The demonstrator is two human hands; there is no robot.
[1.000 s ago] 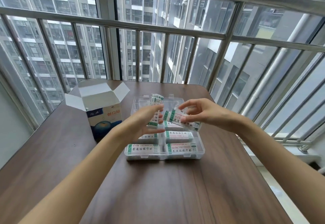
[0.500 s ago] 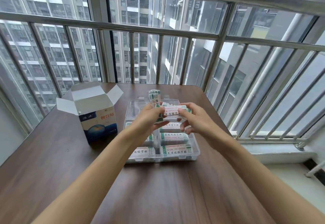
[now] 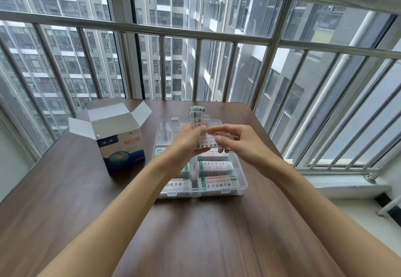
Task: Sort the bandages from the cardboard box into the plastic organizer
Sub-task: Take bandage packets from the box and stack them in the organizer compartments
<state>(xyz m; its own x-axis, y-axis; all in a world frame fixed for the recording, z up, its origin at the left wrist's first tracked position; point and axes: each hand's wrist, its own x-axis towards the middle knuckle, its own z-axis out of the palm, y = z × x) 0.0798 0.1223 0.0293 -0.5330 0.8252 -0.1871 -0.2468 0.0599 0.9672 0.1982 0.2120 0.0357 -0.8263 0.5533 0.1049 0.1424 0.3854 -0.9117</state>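
Outside, tall grey buildings (image 3: 65, 55) behind glass and a shiny metal railing (image 3: 138, 28); in front of that, a big brown wooden table (image 3: 184, 233), with both bare arms reaching across from the near edge; on the left part of the table, a white and blue cardboard box (image 3: 120, 142), standing upright with its top flaps folded open, just beside the organizer but not touching as far as can be seen; right of the box, a clear plastic organizer (image 3: 240, 184) lying flat with its lid open toward the railing; inside, packs of white and green bandages (image 3: 217, 167) lying flat in the near and middle compartments, each pack in its own space; far compartments mostly hidden behind the hands, so cannot tell what sits there.

Above the middle of the organizer, left hand (image 3: 187, 142) curled around a small stack of bandages (image 3: 196, 117), with the stack standing upright and poking out above the fingers; close beside, nearly touching, right hand (image 3: 240, 144) pinching a flat bunch of bandages (image 3: 209, 141) between thumb and fingers, with the bunch lying sideways between the two hands and held up over the organizer, not yet set down.
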